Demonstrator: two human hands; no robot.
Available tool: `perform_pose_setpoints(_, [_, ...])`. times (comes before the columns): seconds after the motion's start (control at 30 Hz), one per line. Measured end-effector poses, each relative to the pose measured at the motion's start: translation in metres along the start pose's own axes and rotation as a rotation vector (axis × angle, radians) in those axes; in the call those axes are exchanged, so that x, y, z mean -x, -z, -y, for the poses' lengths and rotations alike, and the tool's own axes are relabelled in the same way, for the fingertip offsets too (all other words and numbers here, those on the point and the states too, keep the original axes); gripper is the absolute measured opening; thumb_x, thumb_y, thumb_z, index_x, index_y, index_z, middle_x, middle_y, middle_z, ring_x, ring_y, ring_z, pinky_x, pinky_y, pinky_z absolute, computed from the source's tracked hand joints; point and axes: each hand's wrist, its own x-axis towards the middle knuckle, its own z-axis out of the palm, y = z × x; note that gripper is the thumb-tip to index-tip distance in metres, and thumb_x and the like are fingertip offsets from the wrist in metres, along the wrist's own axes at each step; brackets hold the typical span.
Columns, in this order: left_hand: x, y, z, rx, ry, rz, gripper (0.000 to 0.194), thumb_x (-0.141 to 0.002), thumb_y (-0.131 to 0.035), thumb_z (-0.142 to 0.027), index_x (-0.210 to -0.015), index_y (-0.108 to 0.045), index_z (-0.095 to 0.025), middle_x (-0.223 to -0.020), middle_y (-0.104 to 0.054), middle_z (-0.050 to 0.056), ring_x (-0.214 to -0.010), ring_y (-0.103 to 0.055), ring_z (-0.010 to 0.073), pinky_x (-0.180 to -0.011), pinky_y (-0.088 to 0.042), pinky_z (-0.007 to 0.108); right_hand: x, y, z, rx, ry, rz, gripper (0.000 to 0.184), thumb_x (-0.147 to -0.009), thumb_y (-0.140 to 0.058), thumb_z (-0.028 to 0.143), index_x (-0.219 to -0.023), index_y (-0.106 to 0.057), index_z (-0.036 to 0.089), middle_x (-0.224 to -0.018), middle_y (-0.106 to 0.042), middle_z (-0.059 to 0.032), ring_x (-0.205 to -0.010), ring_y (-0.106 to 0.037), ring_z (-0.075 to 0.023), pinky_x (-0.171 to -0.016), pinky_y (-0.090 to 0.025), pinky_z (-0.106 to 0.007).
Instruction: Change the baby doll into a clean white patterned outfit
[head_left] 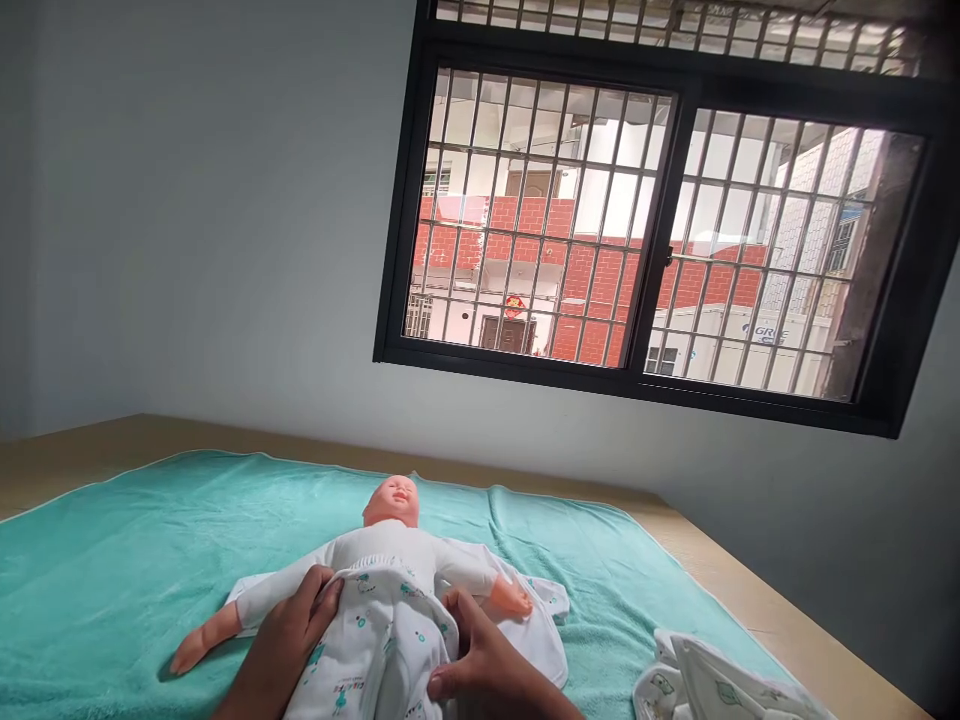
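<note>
from the head view, the baby doll [390, 545] lies face up on the teal blanket [112, 570], and everything hangs off it: your left hand [289, 630] grips the printed garment [375, 630] at the doll's waist, your right hand [480, 660] pinches the same cloth on the opposite side. keep both grips level and ease the fabric evenly, so it doesn't bunch. a folded cloth [712, 685] lies well off the doll's side.

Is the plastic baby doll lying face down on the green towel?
No, the plastic baby doll lies on its back on the green towel, face upward.
</note>
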Motion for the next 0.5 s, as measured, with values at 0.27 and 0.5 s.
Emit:
perform_pose_setpoints(0.27, [0.000,0.003,0.000,0.005,0.062,0.093,0.040,-0.092,-0.032,-0.059,-0.075,-0.048,-0.027,-0.067,-0.062,-0.004,-0.067,-0.061,0.0187,-0.065,-0.045,0.025,0.004,-0.011,0.003,-0.034,-0.068,0.052,0.017,-0.063,-0.075,0.023,-0.064,-0.062,0.012,-0.057,-0.046,0.0053,-0.056,-0.038,-0.0059,-0.053,-0.025,-0.020])
perform_pose_setpoints(0.5, [-0.009,0.012,0.009,-0.053,0.140,0.256,0.052,-0.086,-0.028,-0.070,-0.069,-0.044,-0.024,-0.069,-0.056,-0.003,-0.072,-0.057,0.0194,-0.072,-0.047,0.028,0.006,-0.009,0.005,0.093,-0.059,0.118,0.020,-0.069,-0.066,0.022,-0.058,-0.052,0.014,-0.055,-0.037,0.0070,-0.053,-0.028,-0.0045,-0.050,-0.020,-0.021])
